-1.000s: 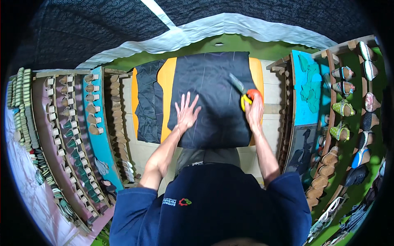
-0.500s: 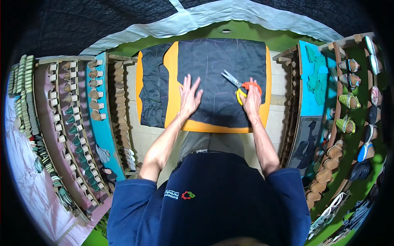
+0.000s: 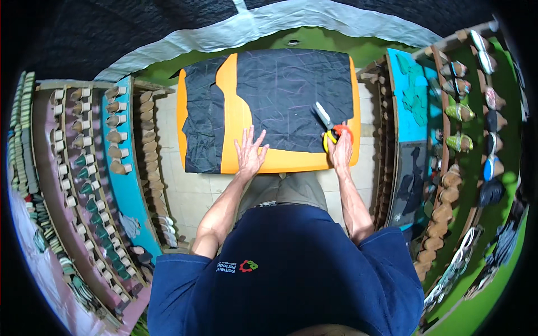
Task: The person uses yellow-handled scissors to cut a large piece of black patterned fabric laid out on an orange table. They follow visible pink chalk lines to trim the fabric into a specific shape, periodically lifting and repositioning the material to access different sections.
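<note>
A large black cloth (image 3: 291,95) with thin pale drawn lines lies over the orange tabletop (image 3: 234,137). To its left is a second, creased black cloth piece (image 3: 203,123), apart from it by an orange strip. My left hand (image 3: 250,158) rests with fingers spread on the orange near the front edge, its fingertips close to the large cloth's lower left edge. In my right hand (image 3: 341,154) is a pair of scissors (image 3: 326,124) with red and yellow handles. Their blades point away and to the left, over the cloth's right part, and look nearly closed.
Racks of shoe lasts (image 3: 116,120) stand on the left, beside a turquoise panel (image 3: 126,185). On the right are a turquoise board (image 3: 399,73) with green scraps and shelves of patterned shoes (image 3: 460,143). Pale floor tiles (image 3: 193,190) show around the table.
The large cloth has slid away from me, baring more orange along the front. My left hand has come off the cloth toward the near edge; the scissors have turned more steeply away.
</note>
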Tool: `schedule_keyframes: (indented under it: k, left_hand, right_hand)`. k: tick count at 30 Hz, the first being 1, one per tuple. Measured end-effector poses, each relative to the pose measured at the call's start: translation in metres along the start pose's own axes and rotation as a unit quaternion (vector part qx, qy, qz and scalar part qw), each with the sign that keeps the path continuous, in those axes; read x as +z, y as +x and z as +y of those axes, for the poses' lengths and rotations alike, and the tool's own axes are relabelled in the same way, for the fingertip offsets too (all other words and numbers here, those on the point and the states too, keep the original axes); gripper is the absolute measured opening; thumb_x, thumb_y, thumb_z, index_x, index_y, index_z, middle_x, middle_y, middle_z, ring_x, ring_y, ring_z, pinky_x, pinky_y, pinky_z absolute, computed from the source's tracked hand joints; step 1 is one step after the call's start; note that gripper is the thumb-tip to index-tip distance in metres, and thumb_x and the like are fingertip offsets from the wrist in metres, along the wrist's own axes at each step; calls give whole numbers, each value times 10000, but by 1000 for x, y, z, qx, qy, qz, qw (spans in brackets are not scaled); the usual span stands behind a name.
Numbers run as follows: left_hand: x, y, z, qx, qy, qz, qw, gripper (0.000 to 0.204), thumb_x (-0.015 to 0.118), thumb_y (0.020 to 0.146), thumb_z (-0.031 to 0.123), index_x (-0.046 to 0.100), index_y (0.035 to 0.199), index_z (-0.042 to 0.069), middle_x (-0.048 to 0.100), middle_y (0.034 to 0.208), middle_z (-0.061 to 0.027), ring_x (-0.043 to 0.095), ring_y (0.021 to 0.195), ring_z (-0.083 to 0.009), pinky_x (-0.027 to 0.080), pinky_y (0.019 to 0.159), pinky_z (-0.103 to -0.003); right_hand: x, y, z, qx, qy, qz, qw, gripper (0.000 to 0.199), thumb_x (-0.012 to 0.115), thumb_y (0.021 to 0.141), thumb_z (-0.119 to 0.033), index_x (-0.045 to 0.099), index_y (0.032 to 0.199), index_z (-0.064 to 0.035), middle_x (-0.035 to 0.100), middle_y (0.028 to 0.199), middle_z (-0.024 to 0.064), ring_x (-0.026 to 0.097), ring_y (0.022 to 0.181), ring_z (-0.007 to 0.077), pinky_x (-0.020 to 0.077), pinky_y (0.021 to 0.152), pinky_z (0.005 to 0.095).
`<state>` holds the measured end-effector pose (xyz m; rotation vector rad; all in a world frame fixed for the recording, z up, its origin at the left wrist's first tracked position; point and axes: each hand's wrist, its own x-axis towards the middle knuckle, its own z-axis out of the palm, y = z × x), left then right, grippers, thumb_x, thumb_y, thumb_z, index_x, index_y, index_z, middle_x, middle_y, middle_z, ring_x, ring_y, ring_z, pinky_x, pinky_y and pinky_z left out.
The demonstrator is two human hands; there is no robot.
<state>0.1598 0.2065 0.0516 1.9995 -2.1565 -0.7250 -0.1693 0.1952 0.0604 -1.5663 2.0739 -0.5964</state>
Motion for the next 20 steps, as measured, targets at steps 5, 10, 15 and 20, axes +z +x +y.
schedule_keyframes:
  k: [5, 10, 15, 20]
  left_hand:
    - [-5, -7, -20, 28, 16, -4, 999, 562, 594, 980, 394, 490, 1518, 268, 193, 1684, -133, 130, 1561, -355, 86, 1192, -694]
    - [-10, -20, -38, 28, 7, -5, 1000, 612, 629, 951, 500, 513, 1502, 261, 194, 1685, -145, 135, 1560, -365, 103, 1174, -715]
    - [-12, -27, -54, 37, 12, -16, 999, 599, 606, 965, 471, 491, 1517, 268, 184, 1688, -141, 103, 1565, -364, 87, 1183, -710]
    - [-13, -29, -56, 48, 10, -31, 998, 629, 597, 968, 461, 452, 1542, 249, 157, 1692, -150, 96, 1562, -385, 73, 1179, -719]
  right_hand:
    - [18, -66, 8, -30, -61, 7, 998, 778, 840, 818, -315, 466, 1405, 32, 383, 1580, 227, 402, 1433, 412, 353, 1178, 467]
    - [27, -94, -2, 32, -17, 52, 998, 705, 829, 824, -294, 498, 1354, 32, 452, 1520, 243, 462, 1359, 408, 376, 1142, 465]
    - [47, -122, -10, 138, 26, 194, 971, 612, 834, 813, -291, 533, 1237, 31, 596, 1249, 232, 529, 1225, 400, 424, 1036, 496]
    - [73, -124, 2, 279, 283, 276, 875, 594, 835, 839, -310, 519, 1201, 39, 615, 1169, 205, 576, 1138, 324, 422, 1022, 505]
